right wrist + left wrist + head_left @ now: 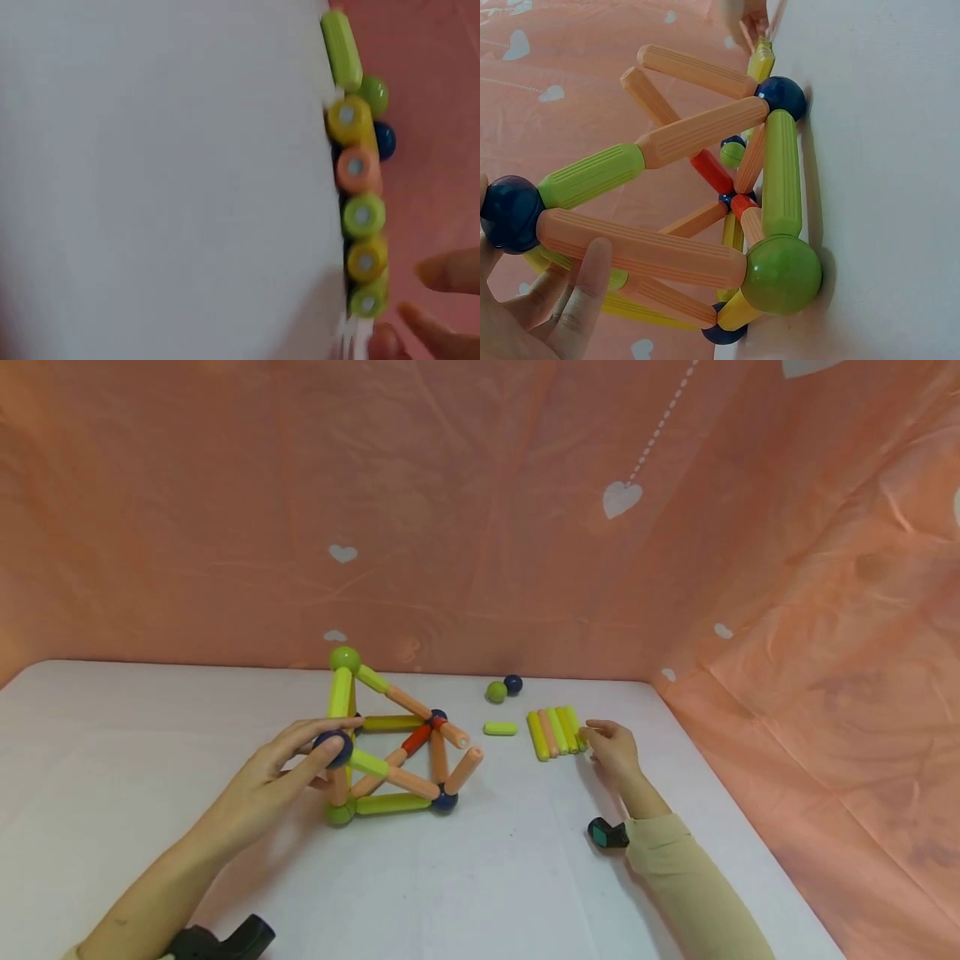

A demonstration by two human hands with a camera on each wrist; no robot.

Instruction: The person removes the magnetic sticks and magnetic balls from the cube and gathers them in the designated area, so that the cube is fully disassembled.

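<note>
My left hand [264, 778] grips a corner of a frame built from magnetic rods and balls, its fingers around a dark blue ball [341, 743]. In the left wrist view a finger lies along an orange rod [667, 246] running from that ball to a green ball [784, 275]. The frame stands on the table, with two orange rods jutting freely at its right side. My right hand [617, 753] is at the right end of a row of loose rods [553, 733], fingers slightly spread by the last yellow-green rod [368, 301], with nothing between them.
Behind the row lie a loose green ball [496, 692] and a loose dark blue ball [513, 684]. One short light green rod [500, 728] lies between the frame and the row. The white table [480, 885] meets a pink cloth backdrop [480, 527] with hearts.
</note>
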